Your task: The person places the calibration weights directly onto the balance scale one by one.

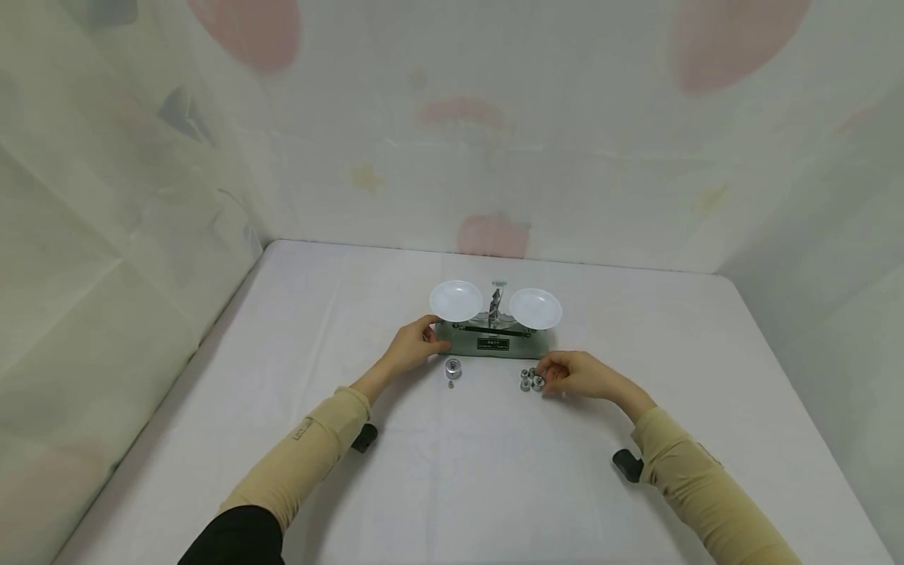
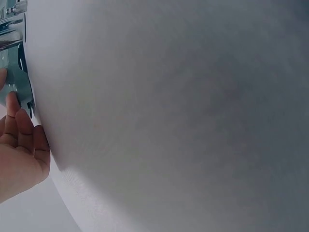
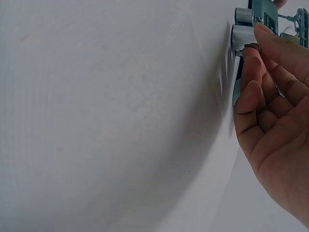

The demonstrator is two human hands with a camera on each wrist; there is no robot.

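A grey-green balance scale (image 1: 494,342) with two white pans stands mid-table. My left hand (image 1: 428,336) holds the left end of its base, thumb above and fingers against the side; the left wrist view shows the left hand (image 2: 10,96) on the scale base (image 2: 13,72). In front of the scale lies a cluster of small metal weights (image 1: 528,380). My right hand (image 1: 542,377) has its curled fingertips on that cluster, and the right wrist view shows the right hand (image 3: 252,46) pinching one small weight (image 3: 242,36). Both pans look bare.
A larger metal weight (image 1: 453,367) with a tiny one beside it sits left of centre before the scale. The white table (image 1: 452,471) is enclosed by pale sheeting at the back and both sides. Dark wrist-camera mounts (image 1: 627,464) hang under my forearms.
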